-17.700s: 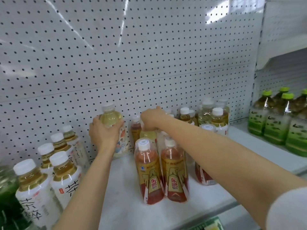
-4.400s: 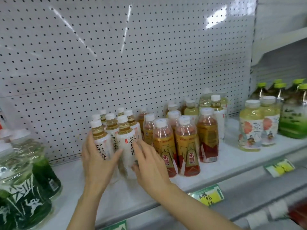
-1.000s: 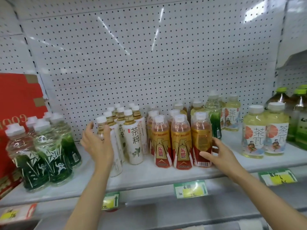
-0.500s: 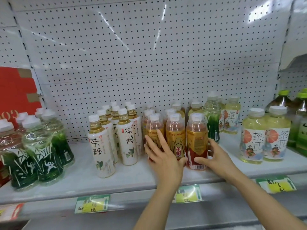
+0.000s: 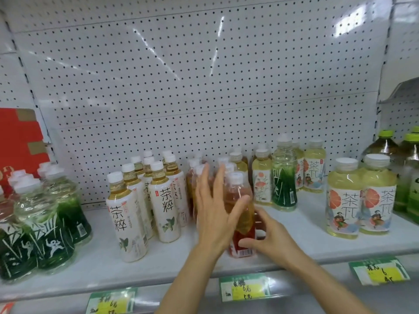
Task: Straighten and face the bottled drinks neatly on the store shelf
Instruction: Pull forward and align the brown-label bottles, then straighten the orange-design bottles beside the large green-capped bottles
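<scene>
Several orange-labelled tea bottles [image 5: 239,191] with white caps stand in a tight group at the middle of the white shelf [image 5: 301,243]. My left hand [image 5: 213,216] lies flat against the fronts of the left and middle ones, fingers straight and spread, thumb across the rightmost bottle. My right hand [image 5: 269,236] grips the base of that rightmost bottle, thumb in front and fingers curled behind. The front labels are mostly hidden by my hands.
White-labelled tea bottles [image 5: 165,209] stand in rows just left of the group. Green bamboo-print bottles [image 5: 45,234] and a red carton [image 5: 18,137] are at far left. Pale yellow bottles [image 5: 360,200] and green-capped bottles [image 5: 408,168] stand at right. Price tags [image 5: 244,288] line the shelf edge.
My left hand has slid up and spread wider over the orange bottles' fronts. My right hand has dropped lower, to the rightmost bottle's base.
</scene>
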